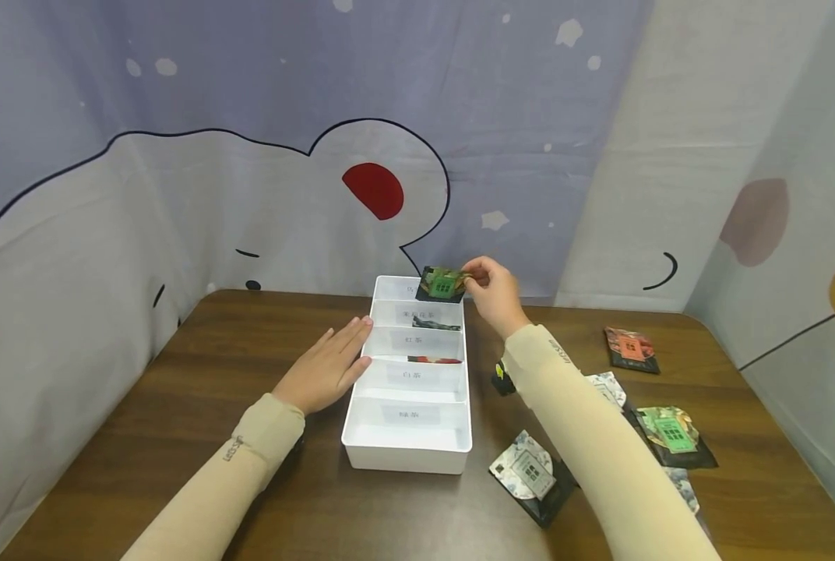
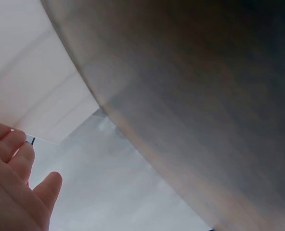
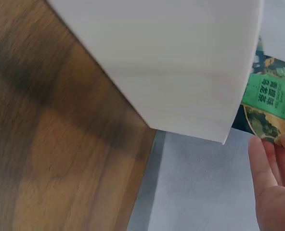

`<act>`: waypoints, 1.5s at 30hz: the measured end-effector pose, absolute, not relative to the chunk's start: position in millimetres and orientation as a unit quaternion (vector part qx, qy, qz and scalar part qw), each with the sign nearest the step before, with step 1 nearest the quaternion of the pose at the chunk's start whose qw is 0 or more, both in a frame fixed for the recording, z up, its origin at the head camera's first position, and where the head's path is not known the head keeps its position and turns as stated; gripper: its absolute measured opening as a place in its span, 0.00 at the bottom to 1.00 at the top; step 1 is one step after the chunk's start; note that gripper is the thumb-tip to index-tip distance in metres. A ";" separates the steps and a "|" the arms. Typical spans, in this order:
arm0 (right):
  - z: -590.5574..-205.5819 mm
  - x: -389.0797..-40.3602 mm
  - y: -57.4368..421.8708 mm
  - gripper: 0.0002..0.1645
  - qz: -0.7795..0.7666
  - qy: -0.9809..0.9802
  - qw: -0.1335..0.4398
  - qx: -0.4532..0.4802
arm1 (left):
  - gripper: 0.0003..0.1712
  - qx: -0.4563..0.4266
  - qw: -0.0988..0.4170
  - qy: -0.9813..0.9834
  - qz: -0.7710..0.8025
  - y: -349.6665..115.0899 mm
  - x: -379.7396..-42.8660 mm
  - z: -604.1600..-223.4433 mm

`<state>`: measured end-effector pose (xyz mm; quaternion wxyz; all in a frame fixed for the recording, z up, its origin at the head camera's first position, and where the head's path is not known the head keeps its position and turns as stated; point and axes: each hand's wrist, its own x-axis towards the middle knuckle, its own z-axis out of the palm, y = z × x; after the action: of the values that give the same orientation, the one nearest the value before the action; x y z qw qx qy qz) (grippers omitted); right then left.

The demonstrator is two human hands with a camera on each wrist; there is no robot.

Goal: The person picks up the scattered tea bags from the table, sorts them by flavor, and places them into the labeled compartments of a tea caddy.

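My right hand [image 1: 496, 296] pinches the edge of a green and black tea sachet [image 1: 442, 285] between thumb and fingers. The sachet is over the far compartment of a long white divided box [image 1: 410, 458], whose compartments carry paper labels. In the right wrist view the sachet [image 3: 270, 96] shows a green label, partly behind the box wall. My left hand [image 1: 328, 366] lies with straight fingers against the box's left rim. Inside the box, a grey-patterned sachet [image 1: 435, 322] stands in the second compartment from the back, and a red sachet [image 1: 435, 360] in the third.
Right of the box lie a white-and-black sachet [image 1: 532, 477], a green sachet [image 1: 674, 436], a red sachet [image 1: 631, 349] and further white-patterned ones, partly under my right sleeve. A small black object [image 1: 503, 380] sits beside that forearm. A printed cloth [image 1: 284, 210] hangs behind the wooden table [image 1: 179, 413].
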<state>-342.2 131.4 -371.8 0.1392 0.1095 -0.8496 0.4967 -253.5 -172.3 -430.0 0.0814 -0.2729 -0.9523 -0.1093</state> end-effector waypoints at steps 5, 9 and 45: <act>-378.6 -342.2 133.2 0.09 0.447 -0.874 0.132 0.137 | 0.39 -0.273 0.078 -0.952 -0.112 -172.4 -253.0 -430.2; -381.6 -340.6 134.3 0.08 0.425 -0.884 0.121 0.153 | 0.39 -0.275 0.080 -0.952 -0.113 -173.5 -253.4 -431.3; -377.4 -307.6 171.4 0.10 0.419 -0.885 0.110 0.170 | 0.39 -0.278 0.082 -0.950 -0.117 -172.3 -253.0 -429.2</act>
<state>-307.6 171.4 -377.4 0.1095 0.1699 -0.8851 0.4193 -253.0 -172.3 -429.2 0.0824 -0.2778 -0.9499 -0.1173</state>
